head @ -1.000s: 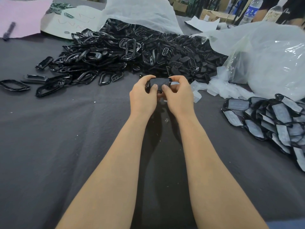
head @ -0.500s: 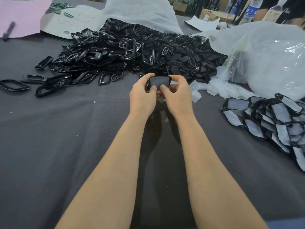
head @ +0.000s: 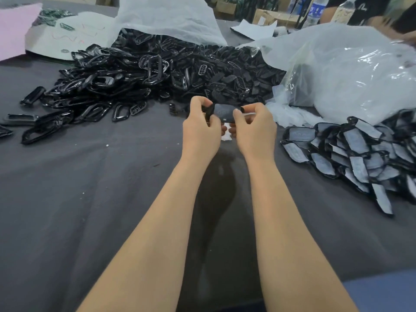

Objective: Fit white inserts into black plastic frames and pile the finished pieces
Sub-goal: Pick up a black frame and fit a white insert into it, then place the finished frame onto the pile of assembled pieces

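Both my hands hold one black plastic frame with a greyish insert in it, just above the dark cloth at the table's middle. My left hand pinches its left end and my right hand pinches its right end. Below my fingers lies a small white insert on the cloth. A big heap of empty black frames spreads behind my hands. At the right lies a pile of finished pieces, black frames with pale inserts.
Loose white inserts spill from a clear plastic bag at the right back. A white bag covers the heap's far side. Pink paper and a white sheet lie far left. A person stands at the far right.
My hands have moved slightly apart, now gripping the frame by its two ends, and the piece is tilted so its pale insert face shows.
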### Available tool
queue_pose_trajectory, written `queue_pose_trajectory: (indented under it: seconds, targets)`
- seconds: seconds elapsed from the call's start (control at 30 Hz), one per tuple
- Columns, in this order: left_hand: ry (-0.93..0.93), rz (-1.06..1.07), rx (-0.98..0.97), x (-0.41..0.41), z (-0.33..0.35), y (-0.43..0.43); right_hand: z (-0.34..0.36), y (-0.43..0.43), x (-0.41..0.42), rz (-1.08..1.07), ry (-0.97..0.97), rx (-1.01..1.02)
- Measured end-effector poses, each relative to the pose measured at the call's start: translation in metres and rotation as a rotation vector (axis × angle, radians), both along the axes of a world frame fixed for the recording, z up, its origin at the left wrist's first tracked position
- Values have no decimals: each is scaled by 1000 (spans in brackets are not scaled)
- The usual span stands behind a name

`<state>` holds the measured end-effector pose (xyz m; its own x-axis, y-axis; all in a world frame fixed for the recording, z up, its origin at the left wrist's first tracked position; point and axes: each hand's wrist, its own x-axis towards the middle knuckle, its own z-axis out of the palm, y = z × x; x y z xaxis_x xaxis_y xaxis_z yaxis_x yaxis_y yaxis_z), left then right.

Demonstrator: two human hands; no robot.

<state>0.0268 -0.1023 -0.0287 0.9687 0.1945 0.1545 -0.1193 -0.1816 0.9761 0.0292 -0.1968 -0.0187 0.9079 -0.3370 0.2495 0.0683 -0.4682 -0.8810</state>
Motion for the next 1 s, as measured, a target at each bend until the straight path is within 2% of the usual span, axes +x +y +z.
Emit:
queue_pose_trajectory:
  seconds: [0.17, 0.37, 0.5, 0.6, 0.67, 0.77, 0.9, 1.0]
  targets:
    - [-15, -148, 171, 1, 4, -55, -5, -48, -13, -184, 63, -61]
    - [4, -174, 412, 0, -6, -112, -12, -97, -34, -409, 117, -183]
    - [33, -174, 667, 0, -13, -131, -16, -108, -38, -466, 193, -226]
    - [27, -179, 712, 1, -15, -134, -15, -105, -37, -460, 170, -225]
    - [26, -195, 667, 2, -14, -132, -12, -101, -37, -447, 126, -221]
    - [-3, -183, 388, 5, -10, -121, -6, -91, -32, -404, 67, -202]
    - [-76, 12, 19, 15, 5, -81, 1, -61, -16, -279, 37, -208]
    - [-71, 166, -154, 22, 16, -38, 4, -21, -1, -110, 48, -226]
